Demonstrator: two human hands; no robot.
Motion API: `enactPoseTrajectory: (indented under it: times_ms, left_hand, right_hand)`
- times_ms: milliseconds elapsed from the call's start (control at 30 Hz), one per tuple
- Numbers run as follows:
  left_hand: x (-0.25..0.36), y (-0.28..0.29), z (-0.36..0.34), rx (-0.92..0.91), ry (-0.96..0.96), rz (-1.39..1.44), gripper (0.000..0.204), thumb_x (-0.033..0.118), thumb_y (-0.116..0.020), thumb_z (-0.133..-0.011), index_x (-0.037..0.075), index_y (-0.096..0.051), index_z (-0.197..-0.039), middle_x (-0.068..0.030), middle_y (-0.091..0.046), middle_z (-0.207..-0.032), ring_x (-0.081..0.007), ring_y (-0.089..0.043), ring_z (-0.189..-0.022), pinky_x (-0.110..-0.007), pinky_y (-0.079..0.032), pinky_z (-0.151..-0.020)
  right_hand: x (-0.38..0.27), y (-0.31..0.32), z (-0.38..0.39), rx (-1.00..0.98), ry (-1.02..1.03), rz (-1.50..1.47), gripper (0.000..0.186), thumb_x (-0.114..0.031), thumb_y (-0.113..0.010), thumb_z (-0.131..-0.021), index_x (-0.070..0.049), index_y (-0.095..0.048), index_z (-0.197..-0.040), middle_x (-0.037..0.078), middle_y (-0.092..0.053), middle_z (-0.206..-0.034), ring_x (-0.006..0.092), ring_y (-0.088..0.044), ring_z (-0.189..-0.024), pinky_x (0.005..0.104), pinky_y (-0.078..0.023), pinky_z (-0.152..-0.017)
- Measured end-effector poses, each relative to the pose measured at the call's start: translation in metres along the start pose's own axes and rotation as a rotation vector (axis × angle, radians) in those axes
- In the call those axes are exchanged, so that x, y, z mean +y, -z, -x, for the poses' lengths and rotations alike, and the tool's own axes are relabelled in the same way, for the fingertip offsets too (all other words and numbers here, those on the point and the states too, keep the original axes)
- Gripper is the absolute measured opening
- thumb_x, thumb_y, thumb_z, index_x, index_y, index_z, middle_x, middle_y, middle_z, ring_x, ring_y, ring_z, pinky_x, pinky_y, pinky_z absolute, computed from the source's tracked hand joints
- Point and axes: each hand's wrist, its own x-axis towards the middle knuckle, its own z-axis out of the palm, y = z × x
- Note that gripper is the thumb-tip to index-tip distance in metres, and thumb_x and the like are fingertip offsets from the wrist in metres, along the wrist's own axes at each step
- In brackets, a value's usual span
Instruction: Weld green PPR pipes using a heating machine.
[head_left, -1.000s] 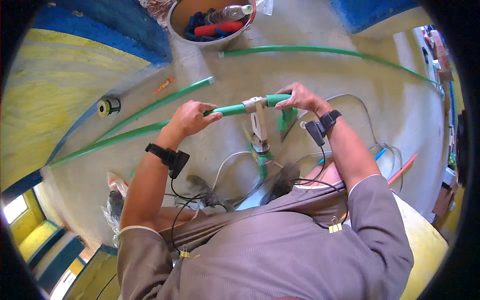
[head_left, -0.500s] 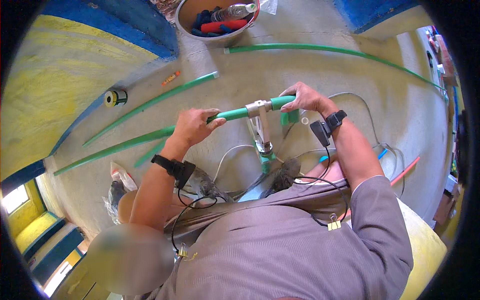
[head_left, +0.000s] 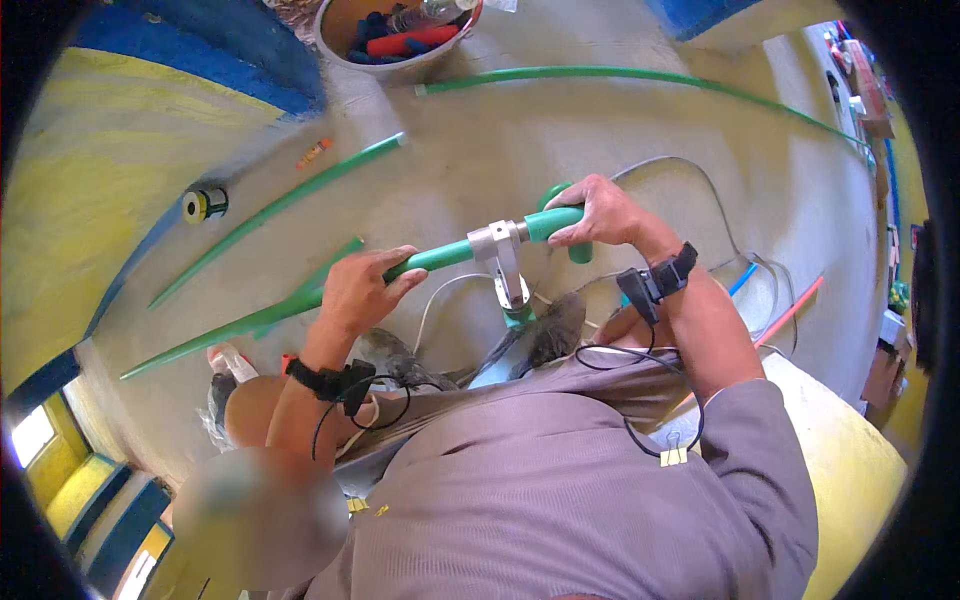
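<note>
My left hand (head_left: 365, 290) is wrapped round a long green pipe (head_left: 444, 255), whose right end meets a silver metal pipe-heating tool (head_left: 505, 265) standing upright between my feet. My right hand (head_left: 612, 218) grips a short green tubular fitting (head_left: 547, 224) on the tool's other side; a short band of bare metal shows between fitting and tool head. Behind my right fingers is another green piece (head_left: 580, 252), partly hidden. A green foot of the tool (head_left: 518, 318) shows low down, next to my shoe (head_left: 550, 330).
Loose green pipes (head_left: 280, 210) lie across the grey floor, with an orange tube (head_left: 312, 153), a round can (head_left: 204, 206) and grey cable (head_left: 720, 200). A bucket (head_left: 360, 55) holds tools and a bottle. Red (head_left: 800, 305) and blue (head_left: 743, 280) pipes lie right. Blue-yellow walls (head_left: 150, 140) border the left.
My hands, the pipe and the fitting sit lower in the picture, while the floor items appear higher as the view has shifted. Both hands keep their grip.
</note>
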Motion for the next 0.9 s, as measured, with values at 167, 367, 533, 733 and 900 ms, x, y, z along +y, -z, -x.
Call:
enactPoseTrajectory:
  times_ms: [167, 367, 533, 733, 900]
  left_hand:
    - [0.005, 0.007, 0.006, -0.037, 0.028, 0.009, 0.034, 0.035, -0.072, -0.082, 0.015, -0.07, -0.108, -0.0128, -0.069, -0.087, -0.0296, -0.063, -0.069, -0.037, -0.051, -0.063]
    - [0.008, 0.011, 0.01, -0.023, -0.016, 0.029, 0.035, 0.035, -0.073, -0.081, 0.013, -0.07, -0.108, -0.0123, -0.068, -0.084, -0.0296, -0.062, -0.067, -0.036, -0.05, -0.062]
    - [0.004, 0.005, 0.019, 0.048, -0.077, -0.014, 0.032, 0.035, -0.073, -0.081, 0.013, -0.071, -0.104, -0.0113, -0.068, -0.08, -0.0309, -0.062, -0.065, -0.038, -0.049, -0.059]
    - [0.002, 0.0, 0.021, 0.063, -0.126, -0.012, 0.033, 0.035, -0.073, -0.08, 0.013, -0.071, -0.104, -0.0111, -0.068, -0.081, -0.0303, -0.063, -0.064, -0.038, -0.049, -0.058]
    - [0.004, 0.002, 0.02, 0.025, -0.113, -0.006, 0.033, 0.035, -0.073, -0.08, 0.013, -0.071, -0.104, -0.0111, -0.068, -0.082, -0.0296, -0.064, -0.065, -0.038, -0.05, -0.058]
  right_hand:
    - [-0.005, -0.007, 0.018, 0.034, 0.018, -0.037, 0.042, -0.022, -0.087, -0.066, -0.001, -0.072, -0.1, 0.007, -0.071, -0.081, 0.0139, -0.063, -0.073, 0.0292, -0.051, -0.071]
    - [-0.009, -0.012, 0.033, 0.01, 0.027, -0.064, 0.04, -0.02, -0.086, -0.066, -0.002, -0.072, -0.099, 0.007, -0.07, -0.079, 0.0135, -0.062, -0.072, 0.0289, -0.05, -0.068]
    - [-0.032, -0.019, 0.045, 0.001, -0.027, 0.008, 0.044, -0.026, -0.085, -0.066, -0.001, -0.072, -0.1, 0.01, -0.071, -0.082, 0.0163, -0.064, -0.074, 0.0305, -0.051, -0.071]
    - [-0.024, -0.022, 0.049, 0.031, -0.017, -0.057, 0.044, -0.029, -0.084, -0.068, -0.001, -0.072, -0.099, 0.012, -0.071, -0.082, 0.0175, -0.064, -0.073, 0.0312, -0.051, -0.07]
    - [-0.027, -0.021, 0.053, 0.039, -0.059, -0.036, 0.043, -0.028, -0.084, -0.068, -0.001, -0.072, -0.098, 0.012, -0.07, -0.08, 0.0172, -0.063, -0.07, 0.0313, -0.051, -0.068]
